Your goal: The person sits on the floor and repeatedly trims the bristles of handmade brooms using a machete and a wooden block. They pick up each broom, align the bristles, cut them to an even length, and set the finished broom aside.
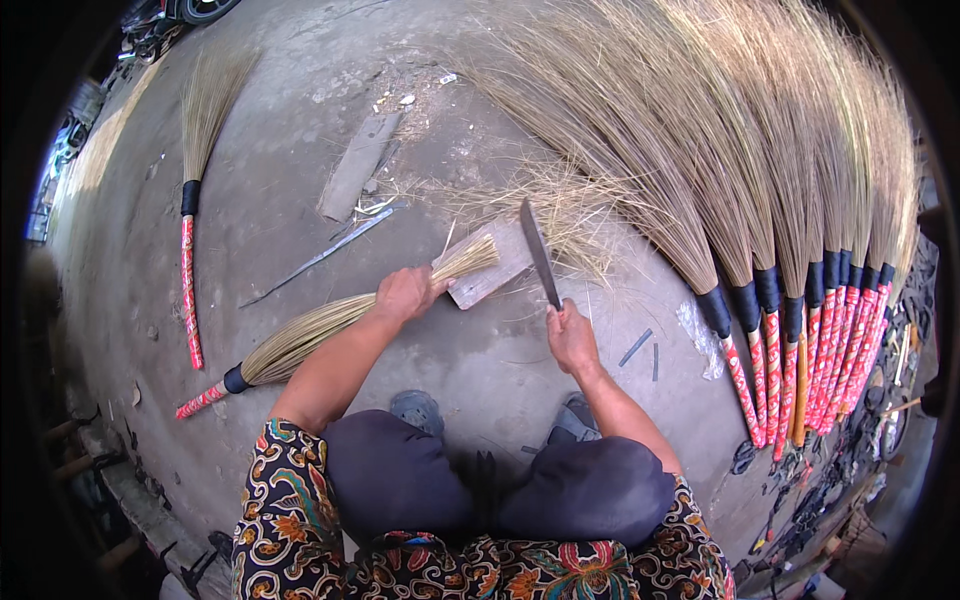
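My left hand point(405, 293) is closed round the bristles of a straw broom point(318, 326), close to their tip. The broom lies slantwise on the ground, its red patterned handle and black binding off to the left. Its blunt bristle end rests over a wooden block point(500, 262). In my right hand point(572, 337) is the handle of a machete point(537, 250), the dark blade pointing up and away, just right of the block. Loose straw cuttings point(570, 205) lie heaped beyond the block and blade.
Several finished-looking brooms point(770, 290) lie fanned out on the right. Another broom point(189, 250) lies alone at far left. A flat board point(362, 165) and a thin dark strip point(330, 252) lie ahead. Crumpled clear plastic point(702, 340) and scraps point(635, 347) are near my right arm.
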Demonstrator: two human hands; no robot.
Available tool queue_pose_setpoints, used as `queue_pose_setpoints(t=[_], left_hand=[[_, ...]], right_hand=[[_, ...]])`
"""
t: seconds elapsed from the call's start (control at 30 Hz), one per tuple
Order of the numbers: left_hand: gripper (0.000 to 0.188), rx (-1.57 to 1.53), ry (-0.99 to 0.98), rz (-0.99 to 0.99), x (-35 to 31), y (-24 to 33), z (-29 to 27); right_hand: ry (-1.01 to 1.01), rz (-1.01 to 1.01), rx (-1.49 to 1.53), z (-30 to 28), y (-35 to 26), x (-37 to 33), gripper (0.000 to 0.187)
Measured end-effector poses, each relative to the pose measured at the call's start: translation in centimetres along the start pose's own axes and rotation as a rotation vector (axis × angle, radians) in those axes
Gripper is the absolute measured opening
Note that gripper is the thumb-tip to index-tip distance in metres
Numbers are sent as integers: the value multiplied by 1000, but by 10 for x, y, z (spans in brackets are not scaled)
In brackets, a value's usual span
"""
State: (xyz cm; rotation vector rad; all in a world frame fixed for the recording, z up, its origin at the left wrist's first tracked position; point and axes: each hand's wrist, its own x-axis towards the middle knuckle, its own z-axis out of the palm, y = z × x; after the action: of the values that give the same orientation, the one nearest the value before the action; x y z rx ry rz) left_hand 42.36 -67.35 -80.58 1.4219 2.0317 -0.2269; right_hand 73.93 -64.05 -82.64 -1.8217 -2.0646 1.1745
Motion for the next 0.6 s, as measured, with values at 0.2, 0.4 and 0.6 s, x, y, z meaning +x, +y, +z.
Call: queue_pose_setpoints(t=[0.2,0.4,0.6], left_hand=[[49,-90,-167,218,-30,13,-41],[48,-195,-162,633,-83,91,-78],[108,-325,390,610,-101,59,-151]], right_hand=[[357,-305,-559,-29,-16,5,65],[-368,-246,1021,-12,-106,-21,71],[-178,-24,1440,-34,-104,-8,39]])
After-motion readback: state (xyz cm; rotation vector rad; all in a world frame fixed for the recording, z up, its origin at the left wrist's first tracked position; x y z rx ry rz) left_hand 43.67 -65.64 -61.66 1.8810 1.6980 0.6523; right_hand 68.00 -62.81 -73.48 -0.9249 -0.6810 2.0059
